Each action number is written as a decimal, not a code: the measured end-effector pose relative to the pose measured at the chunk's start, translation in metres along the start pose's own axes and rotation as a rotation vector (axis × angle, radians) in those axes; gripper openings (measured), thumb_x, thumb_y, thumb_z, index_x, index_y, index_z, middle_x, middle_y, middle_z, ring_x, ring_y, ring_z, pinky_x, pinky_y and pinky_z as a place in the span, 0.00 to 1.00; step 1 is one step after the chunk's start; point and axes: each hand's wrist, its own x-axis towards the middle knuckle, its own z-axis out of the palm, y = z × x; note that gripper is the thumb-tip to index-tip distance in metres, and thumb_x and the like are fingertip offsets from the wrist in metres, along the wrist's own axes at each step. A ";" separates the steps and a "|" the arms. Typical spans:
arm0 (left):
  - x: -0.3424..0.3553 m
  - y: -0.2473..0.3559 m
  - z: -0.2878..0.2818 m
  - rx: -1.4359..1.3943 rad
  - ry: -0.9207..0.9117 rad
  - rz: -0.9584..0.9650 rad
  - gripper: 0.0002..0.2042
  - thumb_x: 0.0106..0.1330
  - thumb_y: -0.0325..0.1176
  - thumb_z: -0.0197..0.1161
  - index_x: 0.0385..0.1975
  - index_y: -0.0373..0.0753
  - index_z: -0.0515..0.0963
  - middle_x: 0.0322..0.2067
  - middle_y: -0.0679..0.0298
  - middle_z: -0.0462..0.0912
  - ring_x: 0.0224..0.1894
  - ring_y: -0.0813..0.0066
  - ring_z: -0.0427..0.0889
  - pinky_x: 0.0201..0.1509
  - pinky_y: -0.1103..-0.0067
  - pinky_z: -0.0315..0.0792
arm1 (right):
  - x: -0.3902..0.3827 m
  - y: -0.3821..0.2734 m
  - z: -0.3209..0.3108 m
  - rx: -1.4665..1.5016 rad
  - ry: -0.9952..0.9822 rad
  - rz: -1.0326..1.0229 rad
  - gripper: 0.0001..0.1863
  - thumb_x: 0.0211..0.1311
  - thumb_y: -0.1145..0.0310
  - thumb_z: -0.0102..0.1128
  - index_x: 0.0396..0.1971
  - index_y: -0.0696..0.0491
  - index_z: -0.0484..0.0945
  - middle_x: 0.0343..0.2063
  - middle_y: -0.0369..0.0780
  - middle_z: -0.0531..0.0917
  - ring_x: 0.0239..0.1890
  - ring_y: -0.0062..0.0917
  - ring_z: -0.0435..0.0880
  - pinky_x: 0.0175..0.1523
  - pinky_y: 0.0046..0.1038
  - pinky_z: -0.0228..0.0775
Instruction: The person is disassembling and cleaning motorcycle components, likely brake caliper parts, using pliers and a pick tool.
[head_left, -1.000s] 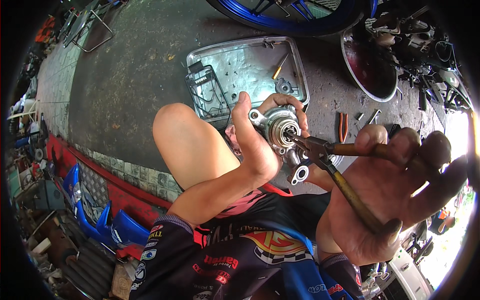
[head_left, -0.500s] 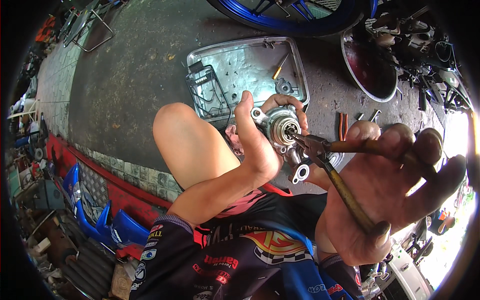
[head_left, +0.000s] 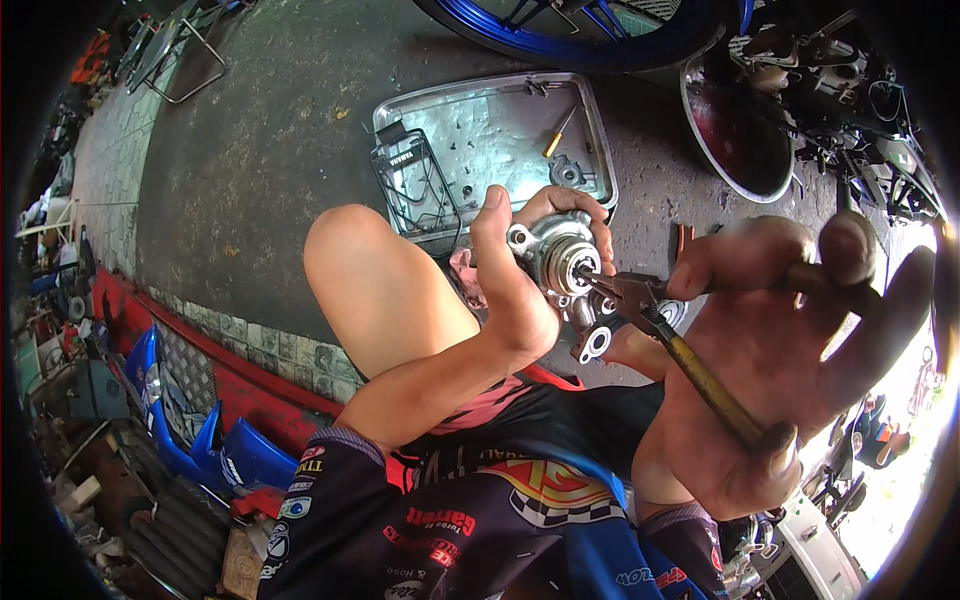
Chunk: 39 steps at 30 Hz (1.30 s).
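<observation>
My left hand (head_left: 515,270) is wrapped round a silver metal pump-like housing (head_left: 560,245), its thumb on the near left side and fingers over the far side. A round bore with a ringed collar faces up at me. Pliers (head_left: 640,297) with worn yellow handles are in my right hand (head_left: 790,350). Their thin jaws reach into the middle of the bore. One handle rests against my right thumb, the other lies under my curled fingers. What the jaw tips touch inside the bore is too small to tell. A flanged outlet (head_left: 595,344) sticks out at the housing's lower side.
Beyond my hands, a metal tray (head_left: 500,110) holds a yellow-handled screwdriver (head_left: 560,132), a small round metal part (head_left: 567,171) and a black frame (head_left: 410,180). A blue wheel (head_left: 560,45) and an oval basin (head_left: 740,130) lie farther off. Blue fairing panels (head_left: 255,455) stand at the left.
My right hand and the pliers have shifted slightly right and tilted, with the jaws still in the bore. The housing has turned a little in my left hand.
</observation>
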 end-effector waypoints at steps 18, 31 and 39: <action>-0.001 -0.006 -0.003 0.053 0.051 0.025 0.40 0.73 0.69 0.34 0.41 0.32 0.79 0.26 0.58 0.81 0.29 0.71 0.80 0.35 0.75 0.75 | 0.004 0.005 -0.010 0.041 -0.091 0.114 0.24 0.57 0.61 0.77 0.51 0.34 0.75 0.56 0.38 0.67 0.49 0.30 0.66 0.45 0.34 0.59; 0.001 -0.008 0.000 -0.013 0.071 -0.021 0.40 0.74 0.69 0.34 0.40 0.32 0.78 0.26 0.58 0.81 0.29 0.71 0.80 0.35 0.75 0.75 | 0.002 0.009 -0.011 -0.008 -0.067 0.108 0.24 0.57 0.62 0.75 0.54 0.39 0.78 0.55 0.38 0.69 0.47 0.28 0.66 0.43 0.32 0.57; 0.000 -0.005 0.000 0.087 0.058 0.015 0.40 0.74 0.69 0.34 0.40 0.32 0.78 0.26 0.59 0.81 0.29 0.71 0.80 0.34 0.74 0.76 | 0.002 0.010 -0.012 -0.002 -0.072 0.105 0.27 0.58 0.61 0.73 0.59 0.42 0.78 0.56 0.38 0.70 0.47 0.28 0.66 0.43 0.31 0.58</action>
